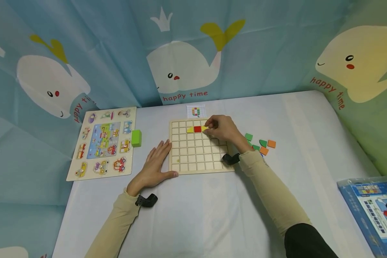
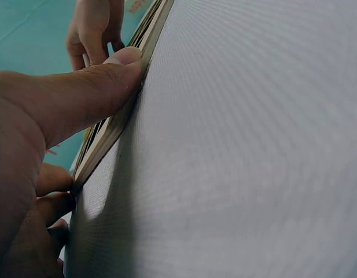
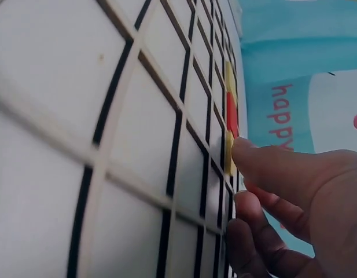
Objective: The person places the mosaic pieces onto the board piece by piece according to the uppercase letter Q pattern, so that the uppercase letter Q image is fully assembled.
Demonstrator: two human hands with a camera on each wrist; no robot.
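A wooden grid board lies on the white table, with a yellow piece, a red square and a second yellow piece in a row near its top. My right hand pinches the second yellow piece at the right end of this row. In the right wrist view the thumb meets that yellow piece, beside the red square. My left hand lies spread at the board's lower left, its thumb resting on the board's edge.
Several green and orange pieces lie right of the board, partly behind the right forearm. A pattern card sits beyond the board. At the left are a picture puzzle board and a green block; a blue box stands at lower right.
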